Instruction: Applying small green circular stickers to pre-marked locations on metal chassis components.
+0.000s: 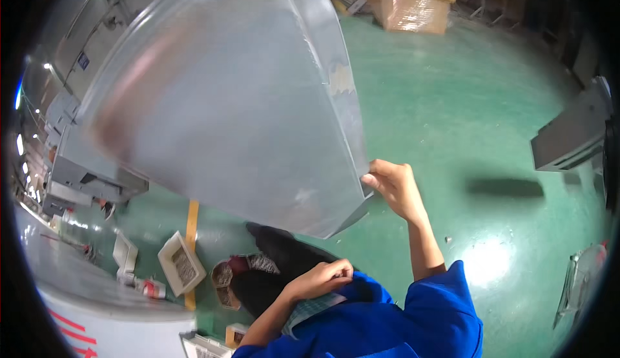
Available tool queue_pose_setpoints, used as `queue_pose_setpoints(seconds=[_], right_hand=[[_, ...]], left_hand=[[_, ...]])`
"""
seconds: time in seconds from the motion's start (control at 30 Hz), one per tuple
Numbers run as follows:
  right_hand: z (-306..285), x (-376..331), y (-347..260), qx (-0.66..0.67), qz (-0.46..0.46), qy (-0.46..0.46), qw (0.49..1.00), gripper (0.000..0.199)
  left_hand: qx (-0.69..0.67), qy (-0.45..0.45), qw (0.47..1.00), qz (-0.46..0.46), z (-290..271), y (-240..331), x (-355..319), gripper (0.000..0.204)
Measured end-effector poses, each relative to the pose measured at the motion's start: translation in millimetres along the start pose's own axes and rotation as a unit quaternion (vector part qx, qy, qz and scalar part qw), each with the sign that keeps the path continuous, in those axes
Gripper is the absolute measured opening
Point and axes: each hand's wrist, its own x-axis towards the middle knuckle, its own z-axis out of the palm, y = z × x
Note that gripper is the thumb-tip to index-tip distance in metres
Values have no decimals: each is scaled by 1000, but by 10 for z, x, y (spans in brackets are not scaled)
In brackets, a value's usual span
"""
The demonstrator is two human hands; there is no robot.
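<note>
A large grey sheet-metal panel (226, 93) with a folded edge stands up in front of me and fills the upper left of the view. My right hand (395, 187) pinches its lower right corner between thumb and fingers. Lower down, close to my lap, my left hand (323, 277) is curled closed, apart from the panel. Whatever its fingers might hold is hidden. Part of the panel's folded side shows a pale, worn-looking patch. Its far left end is blurred.
On the green floor at lower left sit a white bin (182, 264) of small metal parts and a reddish container (225, 277). A wrapped cardboard box (413, 6) stands far off. Another grey metal piece (575, 129) is at the right.
</note>
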Motion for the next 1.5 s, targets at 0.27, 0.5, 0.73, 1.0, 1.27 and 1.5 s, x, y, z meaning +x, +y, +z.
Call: queue_pose_setpoints(seconds=[0.27, 0.5, 0.73, 1.0, 1.27, 1.5], right_hand=[[-590, 150, 742, 85, -25, 9, 996, 23], [-1185, 481, 1263, -42, -14, 65, 997, 34], [-1619, 622, 1415, 63, 1, 64, 996, 46], [-2040, -42, 2335, -8, 109, 357, 928, 51], [110, -1484, 2444, 38, 428, -82, 899, 21], [1978, -633, 1028, 199, 194, -274, 921, 22]], left_hand=[[-14, 94, 994, 46, -34, 117, -41, 10], [-120, 206, 970, 38, -36, -98, -337, 9], [-138, 278, 949, 48, -189, -251, -392, 11], [-154, 338, 927, 42, -276, -332, -416, 8], [-71, 385, 920, 2, -428, -743, -523, 12], [24, 518, 855, -32, -464, -1051, -823, 16]])
